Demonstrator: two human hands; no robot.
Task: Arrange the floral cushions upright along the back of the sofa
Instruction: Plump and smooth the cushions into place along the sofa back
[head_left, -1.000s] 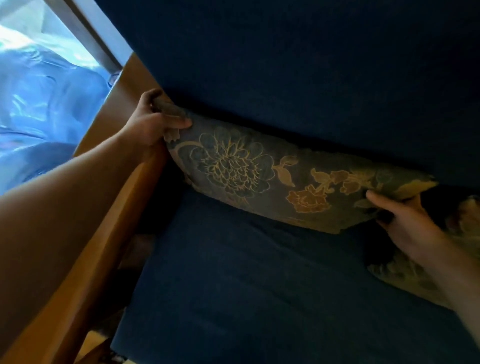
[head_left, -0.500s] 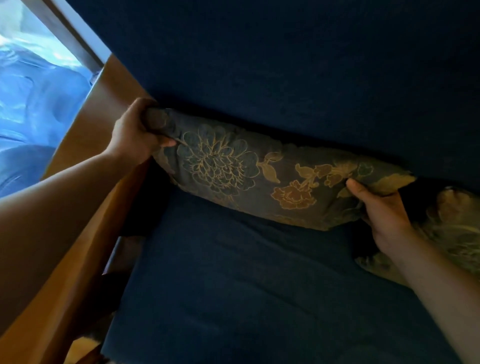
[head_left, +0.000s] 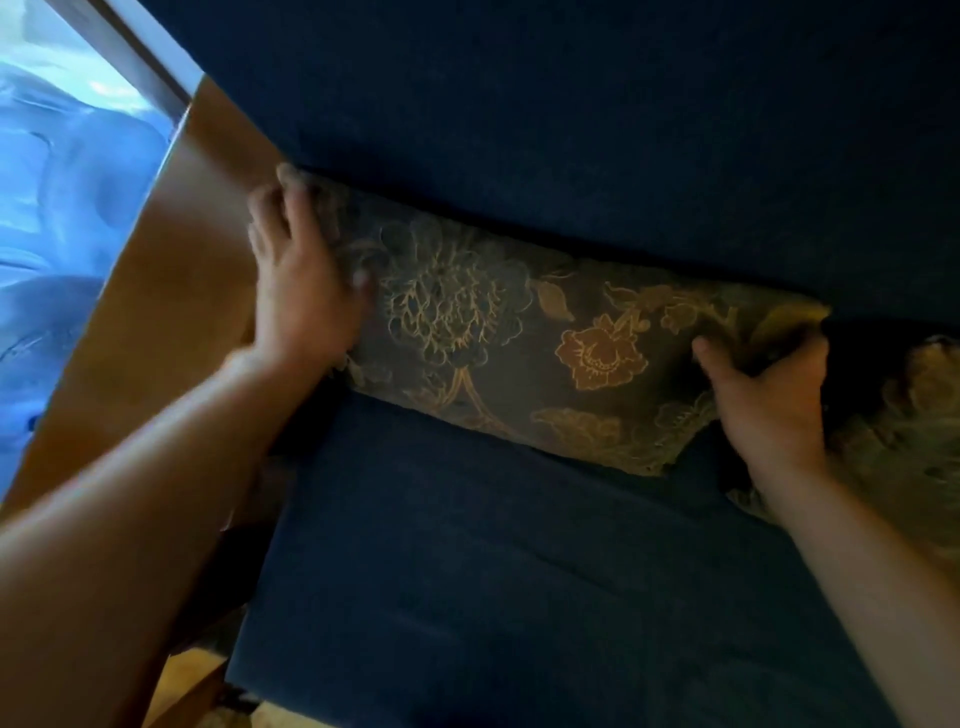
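A dark floral cushion (head_left: 545, 343) with gold and orange flowers leans against the blue sofa back (head_left: 571, 130), resting on the blue seat (head_left: 519, 571). My left hand (head_left: 301, 291) lies on its left end, fingers spread and blurred, next to the wooden armrest. My right hand (head_left: 769, 395) grips the cushion's right end, thumb on the front and fingers behind. A second floral cushion (head_left: 904, 441) lies at the far right, partly behind my right arm and cut by the frame edge.
A wooden armrest (head_left: 171, 312) runs along the sofa's left side. Beyond it is a window frame (head_left: 135, 47) and pale blue fabric (head_left: 67, 197). A strip of light floor (head_left: 192, 680) shows at the bottom left.
My left hand has let go of the cushion's top left corner and now presses flat on its left end. The cushion stands more upright against the sofa back. My right hand keeps its hold.
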